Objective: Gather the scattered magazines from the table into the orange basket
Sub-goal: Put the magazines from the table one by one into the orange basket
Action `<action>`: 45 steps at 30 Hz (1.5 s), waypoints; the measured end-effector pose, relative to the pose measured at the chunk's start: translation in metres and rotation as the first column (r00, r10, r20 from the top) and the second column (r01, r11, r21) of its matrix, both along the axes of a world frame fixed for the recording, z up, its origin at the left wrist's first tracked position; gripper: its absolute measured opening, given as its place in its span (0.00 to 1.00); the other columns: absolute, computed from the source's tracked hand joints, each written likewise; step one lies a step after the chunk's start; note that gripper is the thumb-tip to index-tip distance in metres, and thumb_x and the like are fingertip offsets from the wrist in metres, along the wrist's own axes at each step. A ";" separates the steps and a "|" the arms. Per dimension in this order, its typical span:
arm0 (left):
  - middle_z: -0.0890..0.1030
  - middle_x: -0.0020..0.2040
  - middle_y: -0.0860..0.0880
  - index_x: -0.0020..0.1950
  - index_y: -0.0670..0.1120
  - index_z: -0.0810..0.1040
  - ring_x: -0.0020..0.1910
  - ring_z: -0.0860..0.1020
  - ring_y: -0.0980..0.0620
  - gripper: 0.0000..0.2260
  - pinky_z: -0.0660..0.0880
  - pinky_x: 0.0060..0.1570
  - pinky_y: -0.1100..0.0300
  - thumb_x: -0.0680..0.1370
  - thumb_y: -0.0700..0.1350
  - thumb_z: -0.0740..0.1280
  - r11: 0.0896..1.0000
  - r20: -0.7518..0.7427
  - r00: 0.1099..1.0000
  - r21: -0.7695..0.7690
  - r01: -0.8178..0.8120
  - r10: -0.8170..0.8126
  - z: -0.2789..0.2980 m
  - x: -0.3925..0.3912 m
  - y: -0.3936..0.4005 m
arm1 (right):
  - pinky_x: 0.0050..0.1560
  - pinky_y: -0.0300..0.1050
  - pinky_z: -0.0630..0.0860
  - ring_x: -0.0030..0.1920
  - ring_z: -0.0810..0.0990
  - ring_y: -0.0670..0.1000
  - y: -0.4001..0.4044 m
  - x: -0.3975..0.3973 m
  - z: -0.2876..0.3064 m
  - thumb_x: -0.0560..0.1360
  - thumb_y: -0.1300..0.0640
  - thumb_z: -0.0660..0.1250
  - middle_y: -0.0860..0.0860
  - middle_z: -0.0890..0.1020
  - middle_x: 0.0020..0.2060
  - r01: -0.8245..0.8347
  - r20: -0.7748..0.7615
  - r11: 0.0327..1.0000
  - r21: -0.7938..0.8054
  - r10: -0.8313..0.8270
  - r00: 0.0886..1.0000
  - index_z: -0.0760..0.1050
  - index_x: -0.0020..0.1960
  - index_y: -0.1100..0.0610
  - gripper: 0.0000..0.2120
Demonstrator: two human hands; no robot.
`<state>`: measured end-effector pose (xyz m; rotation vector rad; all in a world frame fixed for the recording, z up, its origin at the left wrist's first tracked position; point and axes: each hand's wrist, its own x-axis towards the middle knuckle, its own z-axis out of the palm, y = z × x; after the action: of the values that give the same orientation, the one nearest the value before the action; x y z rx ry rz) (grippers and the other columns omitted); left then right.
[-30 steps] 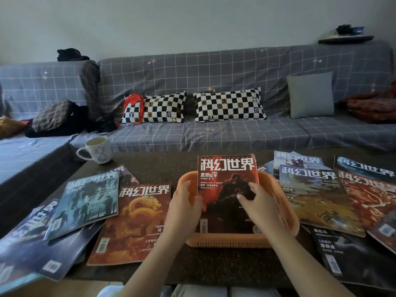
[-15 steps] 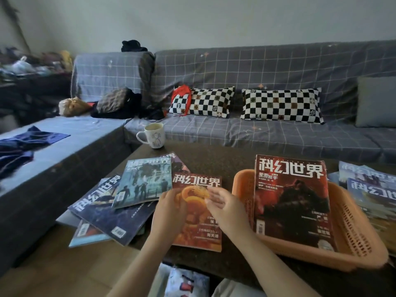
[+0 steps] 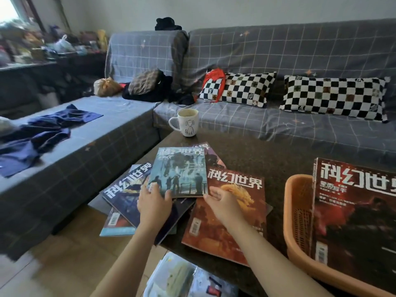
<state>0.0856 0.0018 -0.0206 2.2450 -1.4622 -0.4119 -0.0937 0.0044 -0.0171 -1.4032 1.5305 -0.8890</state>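
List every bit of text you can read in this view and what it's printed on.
"科幻世界": title on the orange dragon magazine.
"科幻世界": title on the teal magazine, fainter.
"科幻世界": title on the dark blue magazine, tilted.
"科幻世": title on the red magazine in the orange basket, cut off by the frame edge.
Subtitles, barcodes and small cover lines: too small or blurred.
White mug: a dog drawing, no words.

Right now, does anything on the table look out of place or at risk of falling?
Yes. The bottom magazines of the left pile jut past the table edge, over the floor. The red magazine leans tilted in the orange basket, not flat.
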 end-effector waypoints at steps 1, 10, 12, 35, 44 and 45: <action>0.66 0.71 0.38 0.68 0.44 0.70 0.69 0.65 0.37 0.20 0.63 0.68 0.42 0.80 0.54 0.57 1.000 0.008 1.000 0.012 -0.009 0.009 -0.001 0.003 -0.004 | 0.58 0.37 0.69 0.62 0.74 0.47 -0.005 0.002 0.000 0.75 0.53 0.66 0.52 0.75 0.64 -0.010 -0.015 1.000 0.009 0.010 1.000 0.69 0.68 0.59 0.23; 0.82 0.47 0.43 0.55 0.44 0.80 0.45 0.79 0.45 0.20 0.77 0.43 0.52 0.77 0.59 0.62 0.998 -0.036 0.998 -0.036 -0.052 0.050 0.010 0.026 0.004 | 0.30 0.42 0.75 0.37 0.81 0.50 0.001 -0.006 0.008 0.72 0.46 0.64 0.49 0.83 0.36 0.111 -0.467 0.962 -0.250 -0.220 0.856 0.82 0.41 0.56 0.15; 0.82 0.37 0.48 0.46 0.46 0.82 0.36 0.80 0.50 0.19 0.78 0.36 0.54 0.78 0.60 0.62 1.000 -0.103 0.995 0.019 -0.015 0.017 0.014 0.035 0.014 | 0.29 0.38 0.69 0.34 0.79 0.46 0.010 -0.015 0.004 0.72 0.42 0.63 0.46 0.82 0.33 0.178 -0.513 0.954 -0.240 -0.281 0.811 0.81 0.39 0.55 0.17; 0.85 0.48 0.43 0.57 0.48 0.75 0.43 0.85 0.45 0.08 0.82 0.37 0.52 0.78 0.44 0.67 0.948 -0.836 0.455 -0.310 0.065 -0.305 0.080 -0.041 0.097 | 0.45 0.52 0.80 0.48 0.82 0.56 0.096 -0.087 0.080 0.74 0.62 0.67 0.56 0.81 0.51 0.116 0.557 0.993 0.033 -0.115 0.822 0.69 0.59 0.54 0.15; 0.84 0.50 0.46 0.55 0.50 0.75 0.46 0.84 0.47 0.07 0.82 0.44 0.47 0.78 0.45 0.68 0.890 -0.785 0.424 -0.364 0.274 -0.452 0.087 -0.151 0.106 | 0.46 0.51 0.80 0.48 0.83 0.54 0.146 -0.196 0.086 0.74 0.61 0.67 0.53 0.82 0.51 0.307 0.523 0.952 -0.007 -0.258 0.812 0.69 0.60 0.50 0.17; 0.84 0.50 0.47 0.55 0.50 0.75 0.46 0.85 0.48 0.07 0.82 0.45 0.47 0.78 0.45 0.68 0.889 -0.786 0.423 -0.355 0.289 -0.452 0.085 -0.163 0.107 | 0.46 0.51 0.80 0.49 0.83 0.54 0.150 -0.208 0.084 0.74 0.61 0.67 0.53 0.82 0.51 0.324 0.519 0.946 -0.003 -0.275 0.810 0.69 0.61 0.50 0.17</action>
<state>-0.0778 0.1093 0.0648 1.1569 -1.2938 -1.2835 -0.3015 0.1543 0.0670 -0.8810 1.3159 -1.4166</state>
